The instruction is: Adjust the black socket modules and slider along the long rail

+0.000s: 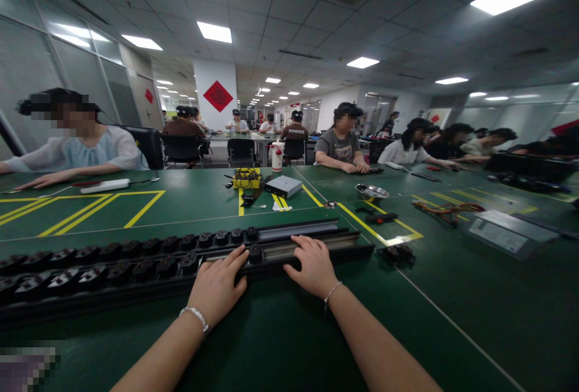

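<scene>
Inspector: How do the hands stand?

Recorder: The left hand reaches in palm down, fingers together and stretched toward the single black moulded block, thumb lowered by the front wall of the long black channelled near rail. Thumb and forefinger are parted; whether the hand grips cannot be told. The right hand arches over the near rail beyond the block, fingers loosely bent at the channel, thumb set wide of them at the front wall. No separate item shows in its grasp.

Inspector: Position of the block?

Recorder: Seated in the near rail's channel, between the two hands.

Inspector: Materials and shapes?

Recorder: The near rail is straight, with a smooth greyish channel floor. To the left hand's side it carries a close row of dark, rounded blocks, some with glinting tops. A matching black far rail runs just behind it, similarly loaded.

Inspector: Surroundings?

Recorder: The green smooth-topped table lies under the near rail. Well behind the rail sit a flat silver-grey box and a shiny round metal bowl.
</scene>
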`<state>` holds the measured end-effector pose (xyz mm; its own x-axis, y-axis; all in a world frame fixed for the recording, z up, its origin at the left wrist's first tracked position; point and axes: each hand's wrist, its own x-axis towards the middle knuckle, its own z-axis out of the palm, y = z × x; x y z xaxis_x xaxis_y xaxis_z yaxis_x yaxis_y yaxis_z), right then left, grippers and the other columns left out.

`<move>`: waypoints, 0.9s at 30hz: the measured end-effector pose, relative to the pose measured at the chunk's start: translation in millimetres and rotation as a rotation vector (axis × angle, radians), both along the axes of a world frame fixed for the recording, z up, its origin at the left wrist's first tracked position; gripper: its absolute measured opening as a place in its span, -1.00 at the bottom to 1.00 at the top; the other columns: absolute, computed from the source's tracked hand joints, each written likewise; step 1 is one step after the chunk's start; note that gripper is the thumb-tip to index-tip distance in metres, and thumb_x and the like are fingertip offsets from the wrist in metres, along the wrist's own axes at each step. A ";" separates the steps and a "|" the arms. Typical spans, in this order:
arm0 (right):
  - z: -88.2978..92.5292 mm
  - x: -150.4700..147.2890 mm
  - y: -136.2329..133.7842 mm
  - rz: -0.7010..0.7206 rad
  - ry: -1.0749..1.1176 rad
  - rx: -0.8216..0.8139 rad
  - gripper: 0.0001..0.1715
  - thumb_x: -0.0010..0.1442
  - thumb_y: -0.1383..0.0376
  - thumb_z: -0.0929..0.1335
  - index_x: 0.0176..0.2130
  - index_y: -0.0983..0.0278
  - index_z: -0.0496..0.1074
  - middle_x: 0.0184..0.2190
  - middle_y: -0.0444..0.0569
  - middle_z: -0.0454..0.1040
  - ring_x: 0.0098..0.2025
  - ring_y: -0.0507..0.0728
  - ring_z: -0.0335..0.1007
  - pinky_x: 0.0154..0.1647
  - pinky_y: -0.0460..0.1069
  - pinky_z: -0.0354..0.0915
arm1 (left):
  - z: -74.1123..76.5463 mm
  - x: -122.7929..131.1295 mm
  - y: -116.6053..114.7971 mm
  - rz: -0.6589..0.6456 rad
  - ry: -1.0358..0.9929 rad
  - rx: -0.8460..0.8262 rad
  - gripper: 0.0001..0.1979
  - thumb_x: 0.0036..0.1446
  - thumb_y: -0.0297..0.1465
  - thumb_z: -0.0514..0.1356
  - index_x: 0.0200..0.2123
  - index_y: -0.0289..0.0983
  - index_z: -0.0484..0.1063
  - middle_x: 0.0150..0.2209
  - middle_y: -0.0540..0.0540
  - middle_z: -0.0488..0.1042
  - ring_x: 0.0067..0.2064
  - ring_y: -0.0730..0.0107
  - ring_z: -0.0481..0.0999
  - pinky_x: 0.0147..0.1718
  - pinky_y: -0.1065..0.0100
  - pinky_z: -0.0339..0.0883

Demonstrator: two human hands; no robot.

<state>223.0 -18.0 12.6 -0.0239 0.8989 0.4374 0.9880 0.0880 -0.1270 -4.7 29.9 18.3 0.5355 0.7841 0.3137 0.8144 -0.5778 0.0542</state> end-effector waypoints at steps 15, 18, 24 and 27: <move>0.3 0.3 -0.2 -0.001 0.004 0.000 -0.68 0.02 0.04 0.28 -0.36 0.22 0.41 0.10 -0.05 0.23 0.13 0.17 0.03 0.09 0.13 -0.10 | 2.7 1.2 -1.2 0.006 0.015 -0.023 -0.52 0.05 -0.30 -0.01 0.09 -0.06 0.18 0.19 0.02 0.14 -0.08 0.27 0.41 -0.12 0.20 0.13; 0.2 0.4 0.0 0.001 0.003 0.001 -0.68 0.03 0.04 0.28 -0.36 0.22 0.41 0.10 -0.05 0.23 0.13 0.17 0.02 0.09 0.14 -0.10 | 3.5 1.9 -1.9 0.015 0.023 -0.032 -0.51 0.05 -0.30 -0.01 0.10 -0.06 0.17 0.19 0.02 0.13 -0.08 0.26 0.40 -0.11 0.19 0.11; -0.7 0.3 0.4 0.000 0.002 0.005 -0.69 0.03 0.05 0.28 -0.35 0.22 0.41 0.10 -0.04 0.23 0.13 0.18 0.02 0.10 0.14 -0.10 | 1.8 1.7 -1.7 0.013 0.034 -0.033 -0.50 0.04 -0.30 0.00 0.11 -0.03 0.14 0.20 0.02 0.11 -0.07 0.24 0.39 -0.12 0.18 0.11; -1.1 0.4 0.3 0.002 0.005 0.014 -0.69 0.02 0.05 0.29 -0.36 0.22 0.41 0.10 -0.05 0.23 0.13 0.18 0.03 0.10 0.14 -0.10 | 0.9 1.2 -1.6 0.001 0.026 -0.021 -0.50 0.05 -0.31 -0.01 0.11 -0.04 0.14 0.20 0.03 0.11 -0.06 0.24 0.38 -0.12 0.18 0.11</move>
<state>223.4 -17.6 11.4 -0.0232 0.8926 0.4503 0.9872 0.0915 -0.1305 -3.5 28.3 19.2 0.5425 0.7909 0.2833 0.8162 -0.5760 0.0449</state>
